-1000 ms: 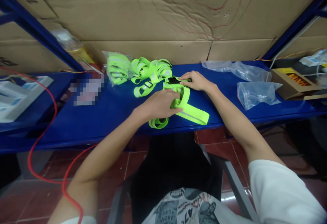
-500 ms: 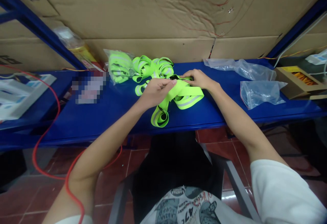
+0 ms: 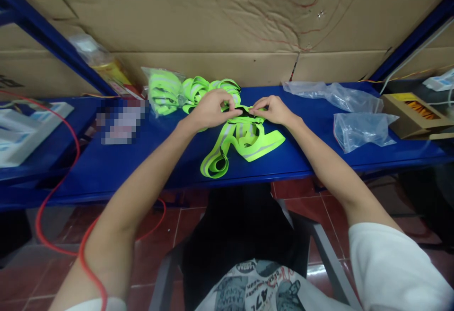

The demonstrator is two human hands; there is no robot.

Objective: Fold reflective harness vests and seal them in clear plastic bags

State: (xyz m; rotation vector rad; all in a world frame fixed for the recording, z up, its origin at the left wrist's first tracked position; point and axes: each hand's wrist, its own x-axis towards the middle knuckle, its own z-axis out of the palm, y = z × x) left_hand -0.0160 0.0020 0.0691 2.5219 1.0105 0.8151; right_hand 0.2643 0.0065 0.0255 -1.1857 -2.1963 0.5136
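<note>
Both hands pinch a neon-yellow reflective strap (image 3: pixel 260 149) with a grey stripe, at a black part (image 3: pixel 245 112) of it. My left hand (image 3: pixel 214 108) grips from the left, thumb and fingers pressed together. From the right, my right hand (image 3: pixel 272 109) has its fingertips closed on the same black part, a small gap from the left. The strap's loops hang down onto the blue table, one end curled in a roll near the front edge. Behind my left hand lie more coiled reflective straps (image 3: pixel 194 87), partly hidden by it.
A clear bag of straps (image 3: pixel 164 92) stands at the back left, near a bottle (image 3: pixel 102 63). Empty plastic bags (image 3: pixel 363 129) and an open cardboard box (image 3: pixel 414 112) lie to the right. A red hose (image 3: pixel 76 159) crosses my left arm.
My left hand has moved up and back, and now pinches the black part facing my right hand. The strap's loops have spread, and its curled end has shifted slightly left.
</note>
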